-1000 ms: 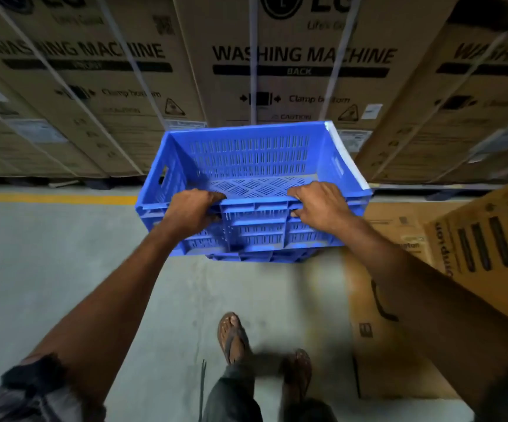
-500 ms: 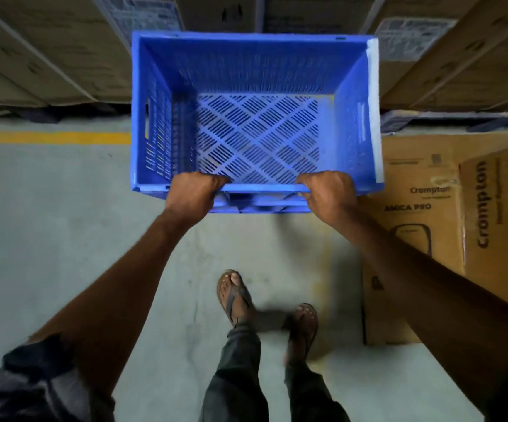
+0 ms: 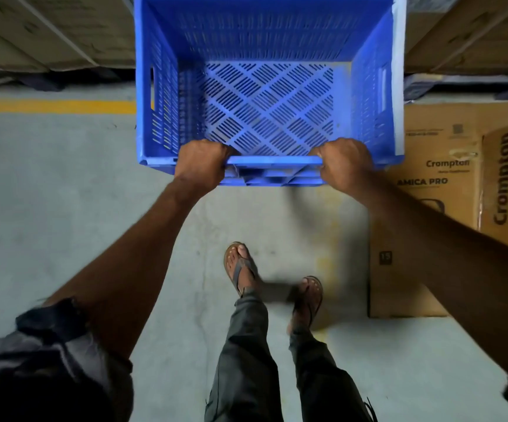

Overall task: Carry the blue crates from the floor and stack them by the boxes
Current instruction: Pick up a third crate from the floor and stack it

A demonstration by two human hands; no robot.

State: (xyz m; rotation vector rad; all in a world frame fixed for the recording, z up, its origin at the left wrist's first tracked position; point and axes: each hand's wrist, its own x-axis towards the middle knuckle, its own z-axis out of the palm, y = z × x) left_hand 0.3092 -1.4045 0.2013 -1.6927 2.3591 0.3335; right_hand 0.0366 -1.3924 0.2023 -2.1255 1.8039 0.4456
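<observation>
An empty blue crate (image 3: pixel 268 108) with slotted walls and a lattice floor hangs in front of me, above the concrete floor. I look straight down into it. My left hand (image 3: pixel 201 162) grips its near rim on the left, and my right hand (image 3: pixel 345 164) grips the same rim on the right. The crate's far end reaches the large cardboard boxes (image 3: pixel 48 35) at the top of the view. Its upper edge is cut off by the frame.
Brown Crompton cartons (image 3: pixel 429 184) stand on the floor just right of the crate, under my right arm. A yellow floor line (image 3: pixel 51 106) runs along the left in front of the big boxes. My sandalled feet (image 3: pixel 240 266) are on the grey concrete below.
The view has tilted downward and the crate has come closer to the large boxes, now filling more of the frame. Both hands keep the same grip on the near rim.
</observation>
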